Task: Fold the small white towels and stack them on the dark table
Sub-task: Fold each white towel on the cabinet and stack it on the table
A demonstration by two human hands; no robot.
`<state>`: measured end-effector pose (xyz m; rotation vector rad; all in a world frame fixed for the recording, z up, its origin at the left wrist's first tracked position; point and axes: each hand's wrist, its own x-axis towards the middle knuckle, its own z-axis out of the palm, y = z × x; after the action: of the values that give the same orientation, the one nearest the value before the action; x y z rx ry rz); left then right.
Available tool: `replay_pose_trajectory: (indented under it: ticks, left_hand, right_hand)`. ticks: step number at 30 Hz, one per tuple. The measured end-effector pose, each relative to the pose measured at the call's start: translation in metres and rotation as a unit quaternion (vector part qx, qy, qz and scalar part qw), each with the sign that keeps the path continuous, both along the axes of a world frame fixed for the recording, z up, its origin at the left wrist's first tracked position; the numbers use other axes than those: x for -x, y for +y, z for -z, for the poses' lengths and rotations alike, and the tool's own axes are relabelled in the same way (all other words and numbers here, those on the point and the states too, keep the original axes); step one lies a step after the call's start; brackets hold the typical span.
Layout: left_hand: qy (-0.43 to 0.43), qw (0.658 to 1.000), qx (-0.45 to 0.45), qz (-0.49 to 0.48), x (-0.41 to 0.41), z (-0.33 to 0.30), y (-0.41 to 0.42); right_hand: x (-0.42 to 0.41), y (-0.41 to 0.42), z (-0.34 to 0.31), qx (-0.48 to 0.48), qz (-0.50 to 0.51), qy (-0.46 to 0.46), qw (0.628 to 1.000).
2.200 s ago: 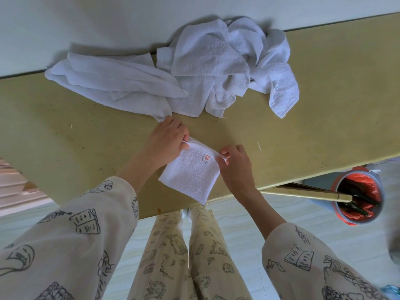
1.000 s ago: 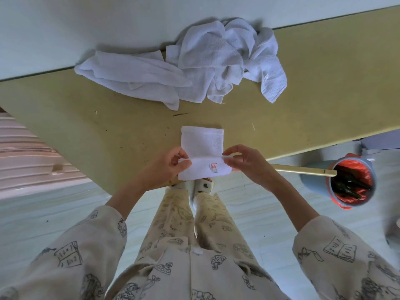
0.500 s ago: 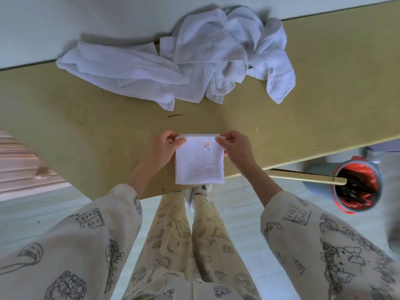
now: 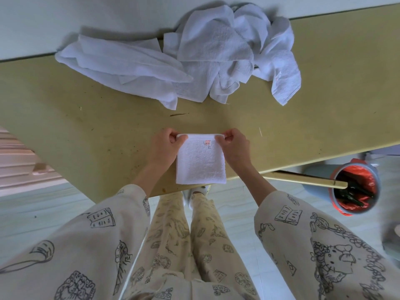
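Hands pinch towel; fingertips hidden.

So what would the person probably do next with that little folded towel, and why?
Probably let go and press it flat, or fold it once more. The folded towel lies on the table at its near edge, and the left hand and right hand each pinch a far corner. No finished stack is in view, while the unfolded pile waits behind.
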<state>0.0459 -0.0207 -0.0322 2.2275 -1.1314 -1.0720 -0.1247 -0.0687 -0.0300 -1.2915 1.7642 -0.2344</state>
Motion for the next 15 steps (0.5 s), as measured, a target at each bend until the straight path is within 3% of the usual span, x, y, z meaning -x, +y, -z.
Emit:
replay_pose_trajectory:
  ticks: [10, 12, 15]
  left_hand:
    - [-0.041, 0.999, 0.021, -0.013, 0.004, -0.001, 0.007]
    - [-0.099, 0.994, 0.036, -0.014, 0.005, -0.005, 0.015]
    - [-0.245, 0.957, 0.131, 0.088, 0.016, -0.008, 0.034]
  right_hand:
    - [-0.004, 0.008, 0.001, 0.048, 0.015, 0.001, 0.999]
    - [-0.003, 0.009, 0.002, 0.052, 0.019, -0.004, 0.998]
    - [-0.003, 0.01, 0.003, 0.057, 0.016, -0.005, 0.998]
